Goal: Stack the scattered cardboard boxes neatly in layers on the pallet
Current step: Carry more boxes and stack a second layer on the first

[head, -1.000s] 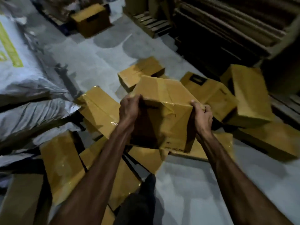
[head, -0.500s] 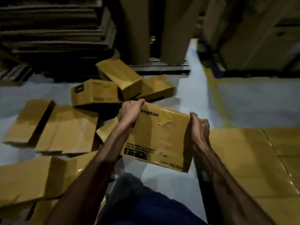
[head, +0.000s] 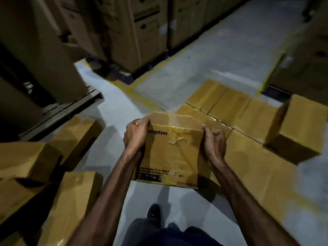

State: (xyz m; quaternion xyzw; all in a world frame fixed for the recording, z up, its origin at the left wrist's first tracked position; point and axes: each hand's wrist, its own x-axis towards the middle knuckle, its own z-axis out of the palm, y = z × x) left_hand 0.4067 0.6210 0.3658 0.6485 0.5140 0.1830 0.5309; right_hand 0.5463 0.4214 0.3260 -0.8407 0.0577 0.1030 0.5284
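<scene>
Two hands held one brown cardboard box (head: 174, 153).
Left hand (head: 135, 136) and right hand (head: 213, 145) fingers curled round its ends; its long side ran left to right.

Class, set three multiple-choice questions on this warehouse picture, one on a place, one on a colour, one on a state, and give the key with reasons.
1. Where does the single upright box stand?
A. on the flat layer of boxes, right
B. among the scattered boxes, left
C. on the aisle floor

2. What colour are the floor lines?
A. white
B. yellow
C. red

3. How is the carried box held?
A. one hand
B. both hands at its sides
C. resting on the floor

Key: A, it sits on the flat layer of boxes; B, the stripes are yellow; B, the left hand and right hand grip opposite sides.
</scene>
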